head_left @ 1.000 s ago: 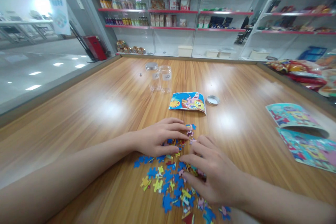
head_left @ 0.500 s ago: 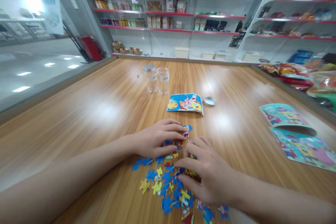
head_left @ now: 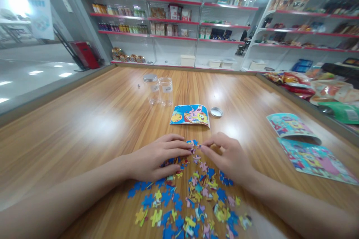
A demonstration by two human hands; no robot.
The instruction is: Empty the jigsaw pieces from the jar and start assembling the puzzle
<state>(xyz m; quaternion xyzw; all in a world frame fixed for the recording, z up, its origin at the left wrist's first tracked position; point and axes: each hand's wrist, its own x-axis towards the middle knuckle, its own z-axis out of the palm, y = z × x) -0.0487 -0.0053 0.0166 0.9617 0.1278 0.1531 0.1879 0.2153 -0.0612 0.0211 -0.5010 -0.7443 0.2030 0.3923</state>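
My left hand (head_left: 164, 155) rests flat over the upper left of a spread of jigsaw puzzle pieces (head_left: 196, 190), fingers stretched apart and pointing right. Beside its fingertips my right hand (head_left: 231, 157) pinches a small puzzle piece (head_left: 199, 146) between thumb and forefinger. Just above the fingertips lies a blue and pink piece (head_left: 192, 142). Blue, yellow and pink pieces lie loose on the wood in front of me, some hidden under my left palm. Beyond the hands, a curled picture card (head_left: 190, 115) shows cartoon figures on blue.
Two clear jars stand behind the card, one lidded (head_left: 151, 89), one open (head_left: 166, 91). A loose metal lid (head_left: 217, 112) lies right of the card. Two picture sheets (head_left: 316, 160) lie at the right. Bagged goods (head_left: 297, 82) line the right edge; stocked shelves (head_left: 174, 22) stand behind the table (head_left: 98, 108).
My right hand has moved up and away from the pile to my left fingertips and now pinches a piece. More pieces show below it. The view has tilted up and turned slightly right.
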